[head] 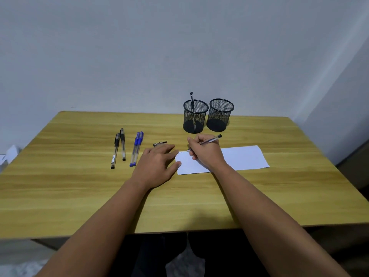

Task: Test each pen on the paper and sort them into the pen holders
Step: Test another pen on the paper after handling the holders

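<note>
Right hand (206,151) is gripping a pen (209,140), tip touching the paper (242,157) at its left end. Left hand (157,163) is lying flat, fingers relaxed, pressing the paper's left edge on the tabletop (79,196). A pen cap (159,144) is lying just beyond the left hand. Four capped pens (127,148) are lying left of it. Two mesh pen holders (207,115) are standing beyond the right hand, the left one holding one pen.

We see our left hand (157,162) and right hand (207,151) bare, forearms uncovered, without sleeves, rings or watch.
</note>
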Motion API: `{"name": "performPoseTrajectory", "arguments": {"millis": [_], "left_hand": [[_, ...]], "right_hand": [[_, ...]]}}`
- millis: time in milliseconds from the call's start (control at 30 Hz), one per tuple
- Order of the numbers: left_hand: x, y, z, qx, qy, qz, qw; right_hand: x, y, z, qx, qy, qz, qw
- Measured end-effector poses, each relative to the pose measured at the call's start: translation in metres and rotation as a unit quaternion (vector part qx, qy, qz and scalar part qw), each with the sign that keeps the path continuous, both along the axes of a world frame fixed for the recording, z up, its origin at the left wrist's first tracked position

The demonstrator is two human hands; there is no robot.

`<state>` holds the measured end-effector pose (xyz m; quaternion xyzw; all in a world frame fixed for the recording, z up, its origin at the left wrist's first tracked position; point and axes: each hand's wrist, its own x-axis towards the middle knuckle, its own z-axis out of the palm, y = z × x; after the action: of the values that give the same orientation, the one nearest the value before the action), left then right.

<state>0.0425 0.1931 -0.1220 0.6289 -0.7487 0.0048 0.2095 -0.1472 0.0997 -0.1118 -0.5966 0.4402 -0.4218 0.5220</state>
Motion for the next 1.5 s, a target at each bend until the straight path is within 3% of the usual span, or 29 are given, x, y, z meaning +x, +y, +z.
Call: {"name": "performPoseTrajectory", "arguments": {"millis": [633, 1500], "left_hand": [[-0.0016, 0.0008, 0.0002, 0.005, -0.003, 0.01, 1.0], [-0.0011, 0.0002, -0.0007, 0.011, -0.016, 0.013, 1.0]], "right_hand": [[0.0, 0.0, -0.003, -0.043, 0.06, 0.009, 0.997], [-0.0007, 0.001, -0.0034, -0.06, 0.068, -0.024, 0.996]]}}
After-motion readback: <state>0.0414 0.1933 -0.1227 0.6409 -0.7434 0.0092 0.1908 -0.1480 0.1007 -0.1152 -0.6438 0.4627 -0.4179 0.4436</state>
